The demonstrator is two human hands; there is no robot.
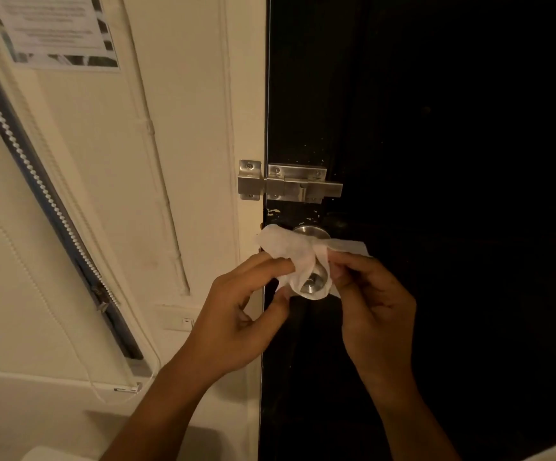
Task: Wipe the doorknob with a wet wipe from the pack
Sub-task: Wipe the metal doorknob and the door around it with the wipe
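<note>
A white wet wipe (290, 252) is held looped around the round brushed-steel doorknob (313, 282) on the black door (436, 128).

One end of the wipe is pinched by the left hand (236, 314), the other by the right hand (374, 304), with the knob lying between and just above them, its axis pointing out of the door toward the camera. The wipe is draped over the knob's neck and crosses that axis, so the coming strokes are judged to run sideways. Both hands look equally near. The steel slide bolt (290, 183) sits above.
</note>
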